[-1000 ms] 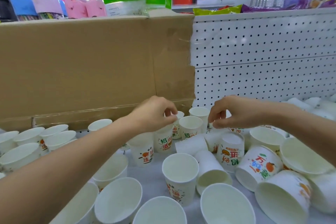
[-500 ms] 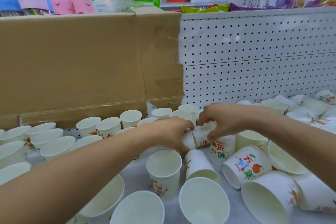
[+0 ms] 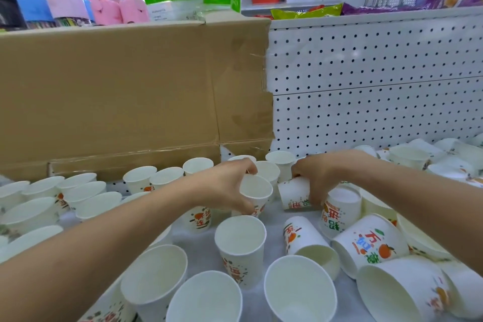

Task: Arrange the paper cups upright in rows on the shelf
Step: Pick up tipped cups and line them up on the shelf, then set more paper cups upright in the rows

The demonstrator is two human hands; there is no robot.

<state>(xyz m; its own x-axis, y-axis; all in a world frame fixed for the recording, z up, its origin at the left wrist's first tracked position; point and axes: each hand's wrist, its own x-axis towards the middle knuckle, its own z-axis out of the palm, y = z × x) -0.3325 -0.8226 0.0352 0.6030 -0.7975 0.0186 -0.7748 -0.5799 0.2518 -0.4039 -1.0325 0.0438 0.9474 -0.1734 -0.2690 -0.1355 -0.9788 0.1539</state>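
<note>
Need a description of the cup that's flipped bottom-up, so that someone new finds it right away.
Start at the white pegboard behind the shelf and drop to the right hand. Just below its wrist, nearer the camera, stands the inverted cup. Its flat base is on top and its print is upside down, while its neighbours lie on their sides, like the tipped cup to its left, or stand mouth up.

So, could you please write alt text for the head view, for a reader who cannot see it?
The left hand grips an upright paper cup and the right hand grips a printed cup, over a white shelf. Upright rows stand at left; toppled cups lie at right.
</note>
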